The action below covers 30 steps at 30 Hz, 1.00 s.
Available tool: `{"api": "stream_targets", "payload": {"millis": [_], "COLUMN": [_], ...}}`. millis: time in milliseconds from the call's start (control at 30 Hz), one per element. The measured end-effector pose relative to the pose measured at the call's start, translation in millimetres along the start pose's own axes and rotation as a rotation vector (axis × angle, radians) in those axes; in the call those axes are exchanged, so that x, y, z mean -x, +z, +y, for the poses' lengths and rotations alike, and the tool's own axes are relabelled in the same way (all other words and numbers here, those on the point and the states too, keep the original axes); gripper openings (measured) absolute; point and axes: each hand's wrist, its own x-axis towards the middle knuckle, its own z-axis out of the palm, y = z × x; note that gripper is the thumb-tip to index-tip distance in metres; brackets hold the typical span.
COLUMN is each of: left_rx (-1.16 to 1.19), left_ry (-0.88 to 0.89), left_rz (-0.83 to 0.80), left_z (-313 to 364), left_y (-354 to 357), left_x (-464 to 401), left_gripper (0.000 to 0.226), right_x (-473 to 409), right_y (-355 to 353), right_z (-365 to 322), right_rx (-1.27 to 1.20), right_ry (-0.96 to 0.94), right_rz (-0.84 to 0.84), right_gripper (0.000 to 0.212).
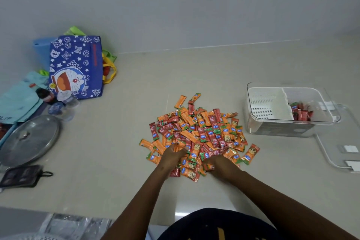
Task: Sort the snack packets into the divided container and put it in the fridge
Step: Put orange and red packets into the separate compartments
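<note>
A heap of orange and red snack packets (202,132) lies on the beige counter. Both hands reach into its near edge. My left hand (172,155) rests on the packets with fingers spread among them, and its grip is unclear. My right hand (218,162) is curled, with an orange packet (208,166) at its fingertips. The clear divided container (253,122) stands to the right with a white perforated insert. Its left compartment holds nothing, and its right compartment holds several red packets (301,113).
The container's clear lid (331,161) lies flat beside it at the right. At the left stand a blue cartoon bag (76,66), plastic bottles (58,103), a metal pot lid (27,138) and a dark pouch (21,175). A wall runs behind the counter.
</note>
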Motion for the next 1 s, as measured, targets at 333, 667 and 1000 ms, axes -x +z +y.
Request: {"api": "stream_targets", "payload": {"millis": [333,667,1000], "left_rx": [-0.594,-0.565,-0.242], "left_ry": [0.136,0.145,0.047], "left_rz": [0.118,0.108,-0.001], "left_z": [23,20,19], "left_y": [35,36,20], "left_x": [-11,-15,1], "left_gripper": [0.066,0.058,0.063], "right_x": [8,33,5], "right_y": [-6,-38,-22], "right_z": [5,51,18], "right_rx": [-0.192,-1.182,-0.323], "right_ry": [0.066,0.511,0.655], "right_rz": [0.094,0.409,0.284], "right_gripper": [0.031,0.035,0.046]}}
